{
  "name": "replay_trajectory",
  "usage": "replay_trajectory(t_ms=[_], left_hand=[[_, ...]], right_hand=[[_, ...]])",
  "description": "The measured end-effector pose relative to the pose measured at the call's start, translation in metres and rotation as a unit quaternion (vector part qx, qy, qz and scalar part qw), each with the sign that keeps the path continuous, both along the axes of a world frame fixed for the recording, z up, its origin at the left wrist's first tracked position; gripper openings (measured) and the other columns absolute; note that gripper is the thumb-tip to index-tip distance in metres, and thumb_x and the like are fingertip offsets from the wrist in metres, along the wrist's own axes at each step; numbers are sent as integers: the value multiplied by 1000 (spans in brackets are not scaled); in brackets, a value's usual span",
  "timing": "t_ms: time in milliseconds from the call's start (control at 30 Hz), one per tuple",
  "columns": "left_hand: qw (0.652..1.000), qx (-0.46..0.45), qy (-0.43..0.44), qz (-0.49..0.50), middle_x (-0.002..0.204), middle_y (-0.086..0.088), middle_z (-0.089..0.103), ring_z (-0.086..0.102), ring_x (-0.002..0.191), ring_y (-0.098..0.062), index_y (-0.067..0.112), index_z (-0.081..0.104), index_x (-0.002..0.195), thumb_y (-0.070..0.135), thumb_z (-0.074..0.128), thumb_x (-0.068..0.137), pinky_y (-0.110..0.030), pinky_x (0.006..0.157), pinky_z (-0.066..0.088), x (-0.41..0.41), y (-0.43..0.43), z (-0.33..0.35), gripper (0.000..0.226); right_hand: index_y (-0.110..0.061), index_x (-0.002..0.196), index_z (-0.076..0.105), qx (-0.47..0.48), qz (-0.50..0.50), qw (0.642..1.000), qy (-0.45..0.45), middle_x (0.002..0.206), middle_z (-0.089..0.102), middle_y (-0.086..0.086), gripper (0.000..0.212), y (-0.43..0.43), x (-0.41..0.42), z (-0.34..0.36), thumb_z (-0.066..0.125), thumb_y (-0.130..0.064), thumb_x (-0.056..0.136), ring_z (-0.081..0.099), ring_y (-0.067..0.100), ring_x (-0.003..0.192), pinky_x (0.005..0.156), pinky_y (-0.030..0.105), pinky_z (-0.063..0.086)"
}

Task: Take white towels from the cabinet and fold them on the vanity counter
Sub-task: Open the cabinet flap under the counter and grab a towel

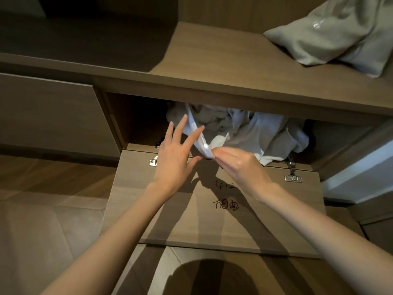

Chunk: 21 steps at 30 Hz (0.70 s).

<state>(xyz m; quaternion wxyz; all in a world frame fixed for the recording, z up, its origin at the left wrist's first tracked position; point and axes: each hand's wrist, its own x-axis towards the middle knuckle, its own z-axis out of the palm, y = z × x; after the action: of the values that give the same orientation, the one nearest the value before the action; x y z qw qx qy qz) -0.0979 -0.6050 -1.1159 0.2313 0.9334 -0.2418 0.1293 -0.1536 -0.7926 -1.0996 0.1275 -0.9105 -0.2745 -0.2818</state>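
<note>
Nearest the camera, a rounded dark shadow [208,277] lay on the brown plank floor [53,209]. Two bare forearms reached forward over a flat, brown wood-grain cabinet door [212,226] that hung folded down and open. Its inner face was smooth and matte and bore two lines of black handwriting [226,195]. Two silver metal hinge plates were screwed along its far edge, one at the left [152,162] and one at the right [293,178].

Above that edge, the left hand [174,160] was spread wide with straight, fanned fingers holding nothing. Its fingertips were at a narrow white towel band [196,133], though contact could not be made out. The right hand [240,167] pinched the near end of that band between thumb and flattened fingers, holding it just above the hinge line.

The band ran back into one crumpled heap of white towels [265,133], soft and deeply creased, lying inside the open cabinet compartment [136,120] and spilling slightly over its front lip. The number of towels in the heap could not be counted. One closed, plain wood-grain drawer front [46,111] stood to the left of the compartment.

Over the compartment ran the brown wood-grain vanity counter [212,60]. One rumpled pale grey-green cloth bundle [331,35] with a small glossy patch rested on its far right end.
</note>
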Motion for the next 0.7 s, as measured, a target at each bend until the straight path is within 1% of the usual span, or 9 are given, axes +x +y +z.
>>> replay_trajectory(t_ms=[67,133,200,300,400,500,567,633,700], left_hand=[[1000,6,-15,-26,152,-5,36,25,144,-28,23,56,125,21,72,83,-53,112,26,-1,2,7,45],[999,10,-4,-43,126,-6,60,48,127,-23,18,58,109,12,65,87,-47,116,20,-10,6,15,23],[998,-30,35,-52,102,-7,66,57,100,-20,15,53,98,10,57,92,-39,114,27,-25,16,21,9],[992,-90,71,-48,89,-3,61,55,78,-19,18,45,94,16,50,95,-37,73,51,-42,39,25,6],[995,-63,49,-57,91,-1,59,55,79,-19,20,43,95,22,45,95,-36,64,49,-49,56,27,2],[994,37,30,-99,97,-2,63,59,88,-24,24,46,110,28,45,96,-36,75,46,-51,72,29,15],[981,153,39,-114,107,2,66,61,102,-19,32,40,131,38,45,97,-35,94,42,-49,86,21,35],[950,284,108,-79,122,4,62,55,116,-15,39,30,142,58,42,93,-33,105,35,-45,100,11,54],[917,320,234,-49,136,0,50,49,123,-19,44,15,149,76,45,81,-35,105,38,-41,107,1,81]], right_hand=[[-2,100,70,-2,22,999,-25,97,71,10,16,3,-14,9,57,-10,95,70,24,87,71,36,59],[-3,103,71,20,30,999,-35,100,72,9,20,2,-23,13,56,-14,96,70,21,90,73,35,59],[-6,108,71,28,31,999,-25,104,72,5,20,-3,-28,16,59,-16,95,69,17,94,76,33,59],[-19,124,61,-13,-10,998,60,123,64,-2,38,-9,-27,17,68,-17,87,64,15,108,75,34,60],[-35,146,32,-7,-113,974,195,152,33,-2,75,-12,-9,5,71,-16,85,48,22,127,78,32,55],[-39,149,24,67,-159,953,249,157,22,2,76,-10,12,-7,62,-10,90,44,29,131,75,29,47],[-38,149,26,87,-186,940,273,158,19,3,67,-5,21,-10,54,-10,94,34,28,138,87,34,48],[-37,148,31,73,-197,933,293,161,14,2,61,-2,25,-10,49,-10,96,19,28,146,105,42,40],[-38,146,34,27,-191,938,289,162,10,1,59,0,28,-7,48,-10,96,10,31,148,115,50,27]])
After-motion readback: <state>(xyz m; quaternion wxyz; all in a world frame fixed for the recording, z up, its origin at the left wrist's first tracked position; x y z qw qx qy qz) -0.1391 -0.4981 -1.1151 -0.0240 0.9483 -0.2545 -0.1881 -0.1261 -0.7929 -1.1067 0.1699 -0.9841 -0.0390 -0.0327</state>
